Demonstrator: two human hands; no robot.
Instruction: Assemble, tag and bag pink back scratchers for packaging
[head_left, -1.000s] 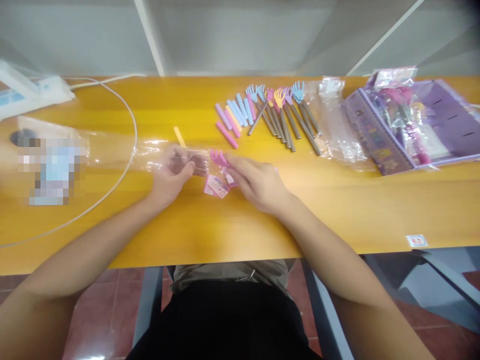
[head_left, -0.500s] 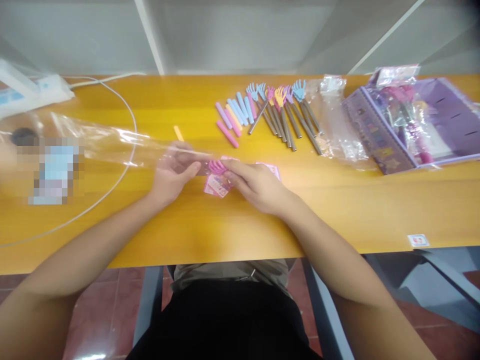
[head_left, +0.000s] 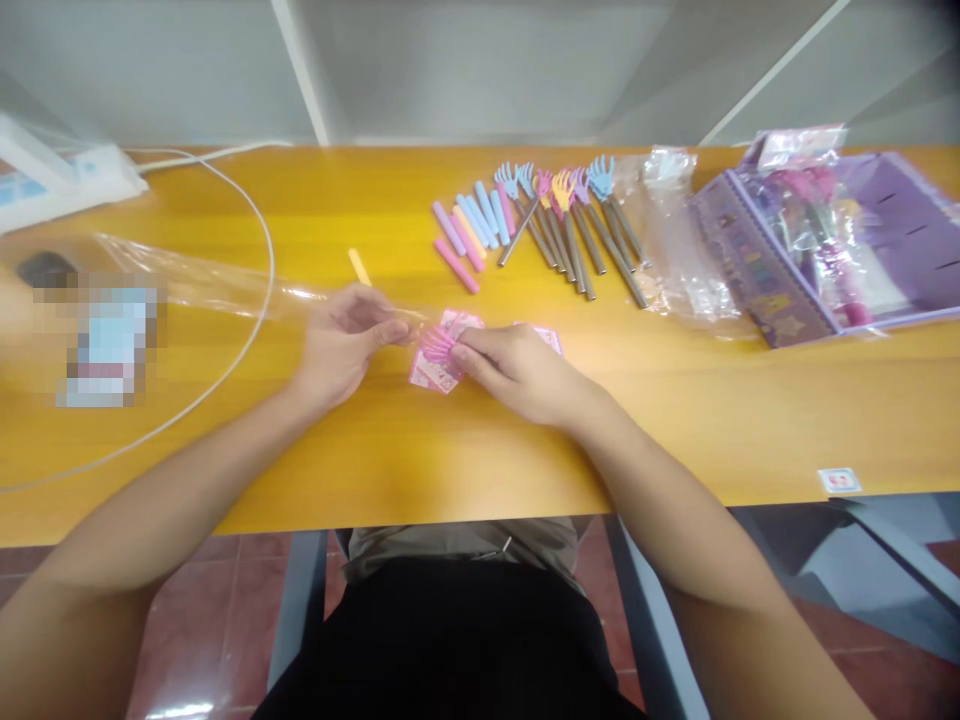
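Note:
My left hand (head_left: 341, 345) is closed, thumb against fingers, on a long clear plastic bag (head_left: 225, 290) that stretches off to the left. Between the thumb and fingers of my right hand (head_left: 517, 370) is the pink claw head of a back scratcher (head_left: 437, 345). Its claws point toward the left hand, and I cannot make out its handle. Pink printed cards (head_left: 431, 377) lie right beneath the claw, and another card (head_left: 547, 338) is partly covered by my right hand. A yellow stick-shaped handle (head_left: 359, 266) lies just behind my left hand.
Several back scratchers (head_left: 574, 235) with metal rods and coloured claws lie at the back, beside several coloured handle tubes (head_left: 469, 232). Clear bags (head_left: 686, 250) and a purple display box (head_left: 802, 270) are to the right. A white cable (head_left: 259, 215) curves across the left.
The plastic bag at the left has sunk lower and looks narrower. My left hand has shifted slightly. The pink claw has dipped a little toward the cards, still in my right hand.

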